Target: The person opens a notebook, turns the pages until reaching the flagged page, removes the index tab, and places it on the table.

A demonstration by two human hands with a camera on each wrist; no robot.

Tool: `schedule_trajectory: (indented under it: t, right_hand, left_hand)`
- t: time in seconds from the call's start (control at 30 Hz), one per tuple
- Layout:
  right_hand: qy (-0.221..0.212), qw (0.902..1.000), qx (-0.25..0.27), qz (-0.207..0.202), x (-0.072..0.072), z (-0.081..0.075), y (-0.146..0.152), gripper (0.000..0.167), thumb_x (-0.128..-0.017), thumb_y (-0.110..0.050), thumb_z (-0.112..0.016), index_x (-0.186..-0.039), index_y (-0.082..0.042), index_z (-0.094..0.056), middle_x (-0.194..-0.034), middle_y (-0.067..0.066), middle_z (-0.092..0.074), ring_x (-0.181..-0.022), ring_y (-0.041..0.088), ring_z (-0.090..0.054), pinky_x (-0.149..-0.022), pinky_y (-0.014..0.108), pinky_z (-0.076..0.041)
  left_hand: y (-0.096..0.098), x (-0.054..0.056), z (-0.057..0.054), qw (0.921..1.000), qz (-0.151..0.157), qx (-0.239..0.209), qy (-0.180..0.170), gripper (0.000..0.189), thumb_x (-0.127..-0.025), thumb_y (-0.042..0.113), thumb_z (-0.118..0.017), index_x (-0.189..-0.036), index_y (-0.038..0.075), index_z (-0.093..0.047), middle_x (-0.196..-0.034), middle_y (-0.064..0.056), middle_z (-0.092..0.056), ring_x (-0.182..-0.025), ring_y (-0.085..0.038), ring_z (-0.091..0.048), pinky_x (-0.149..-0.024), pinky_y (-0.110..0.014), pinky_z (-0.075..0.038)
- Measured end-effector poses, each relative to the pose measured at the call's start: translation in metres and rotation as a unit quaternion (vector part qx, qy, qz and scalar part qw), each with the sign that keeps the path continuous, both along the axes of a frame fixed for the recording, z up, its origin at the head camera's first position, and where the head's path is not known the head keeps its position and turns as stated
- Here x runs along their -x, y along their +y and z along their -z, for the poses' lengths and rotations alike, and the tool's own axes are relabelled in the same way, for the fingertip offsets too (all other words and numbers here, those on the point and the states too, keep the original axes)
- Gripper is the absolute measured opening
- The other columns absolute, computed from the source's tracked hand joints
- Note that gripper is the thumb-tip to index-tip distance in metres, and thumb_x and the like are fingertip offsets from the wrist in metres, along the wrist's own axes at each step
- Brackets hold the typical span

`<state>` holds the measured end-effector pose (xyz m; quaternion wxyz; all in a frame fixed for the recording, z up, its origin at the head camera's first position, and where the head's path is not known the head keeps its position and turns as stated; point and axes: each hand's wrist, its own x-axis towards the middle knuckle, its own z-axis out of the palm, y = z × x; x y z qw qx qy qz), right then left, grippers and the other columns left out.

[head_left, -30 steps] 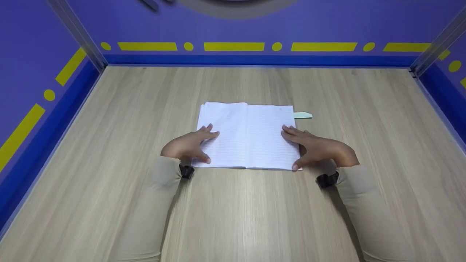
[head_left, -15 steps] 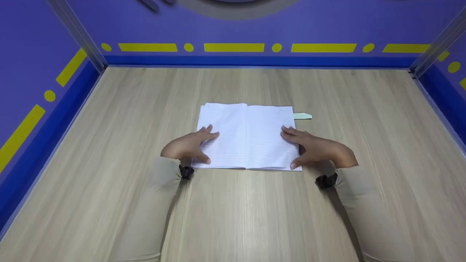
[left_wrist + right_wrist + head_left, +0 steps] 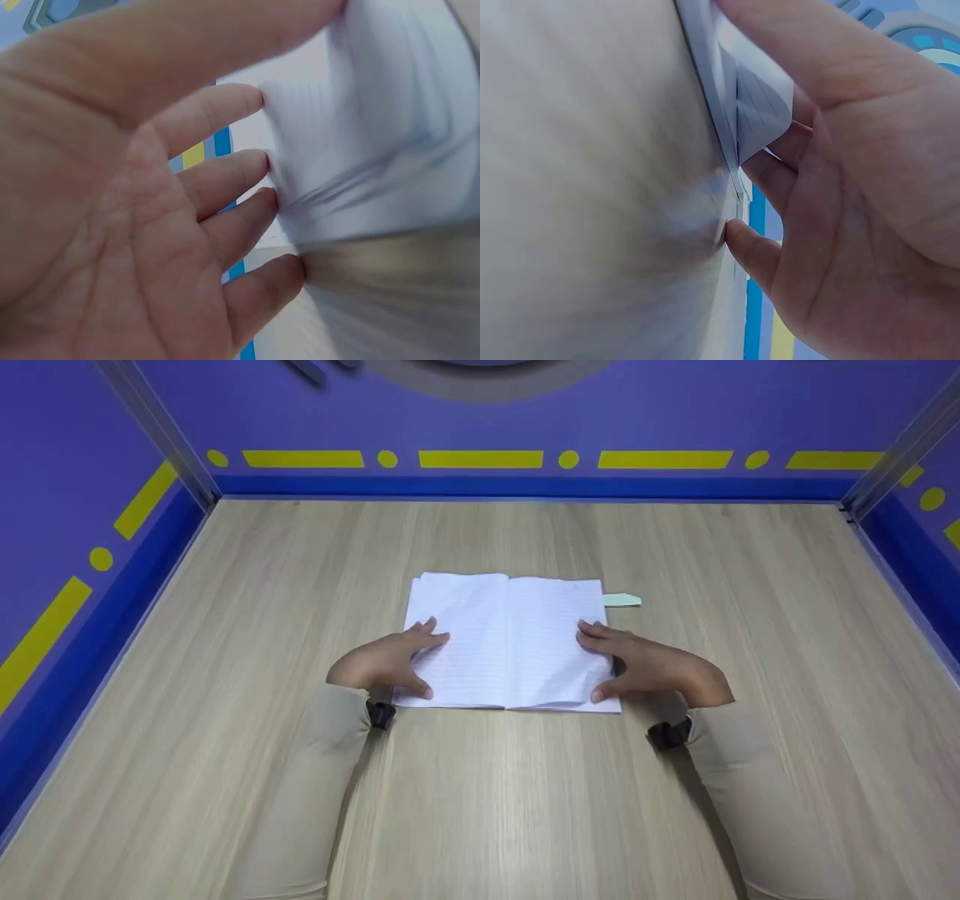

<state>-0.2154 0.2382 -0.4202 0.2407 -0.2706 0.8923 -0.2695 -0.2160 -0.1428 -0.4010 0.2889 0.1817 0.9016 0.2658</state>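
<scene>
An open lined notebook (image 3: 480, 645) lies on the wooden table, its pages white and its fold running down the middle. My left hand (image 3: 388, 658) rests on the left page's outer side, thumb and fingers spread apart. On the opposite side, my right hand (image 3: 649, 661) touches the right page with its thumb low and its fingers higher up. Between them that page (image 3: 763, 105) bulges up off the sheets below, as the right wrist view shows. In the left wrist view, fingertips (image 3: 262, 161) meet the paper. A pale green tab (image 3: 622, 600) sticks out past the right edge.
The wooden table (image 3: 480, 795) spreads around the notebook. Purple-blue walls (image 3: 480, 420) with yellow dashes and dots border it at the back, left and right. Beige sleeves (image 3: 300, 795) with a dark wrist camera (image 3: 670, 733) on each arm lie over the near part.
My right thumb has slid inward and slightly up along the right page, whose lower outer part now buckles upward. The left hand has stayed on its page.
</scene>
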Motion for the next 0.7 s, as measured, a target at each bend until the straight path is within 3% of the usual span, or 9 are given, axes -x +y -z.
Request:
schedule_trajectory:
  t: [0.27, 0.47, 0.7]
  right_hand:
    - [0.003, 1.0000, 0.001, 0.002, 0.000, 0.000, 0.000, 0.094, -0.080, -0.038, -0.076, -0.150, -0.003, -0.025, -0.162, 0.011, -0.012, -0.149, 0.035, -0.005, -0.118, 0.054, -0.013]
    - [0.006, 0.9999, 0.009, 0.002, 0.000, -0.001, 0.000, 0.093, -0.080, -0.038, -0.076, -0.150, -0.002, -0.026, -0.161, 0.013, -0.012, -0.149, 0.037, -0.005, -0.117, 0.055, -0.013]
    - [0.010, 0.9999, 0.014, -0.002, 0.000, 0.001, 0.000, 0.093, -0.080, -0.038, -0.076, -0.149, -0.001, -0.026, -0.161, 0.015, -0.013, -0.148, 0.038, -0.006, -0.117, 0.056, -0.013]
  left_hand:
    - [0.004, -0.002, -0.007, 0.9995, -0.023, -0.012, 0.016, 0.083, -0.079, 0.013, -0.078, -0.150, 0.013, -0.034, -0.162, -0.010, -0.008, -0.150, -0.028, -0.007, -0.120, -0.044, -0.014]
    - [0.011, -0.003, -0.012, 0.9964, -0.014, -0.021, 0.082, 0.069, -0.087, 0.019, -0.071, -0.147, 0.011, -0.039, -0.160, -0.012, -0.021, -0.148, -0.030, -0.018, -0.119, -0.044, -0.019]
    - [0.027, -0.008, -0.014, 0.9856, 0.005, -0.035, 0.165, 0.056, -0.091, 0.021, -0.065, -0.142, 0.008, -0.047, -0.150, -0.014, -0.041, -0.142, -0.030, -0.034, -0.117, -0.043, -0.027]
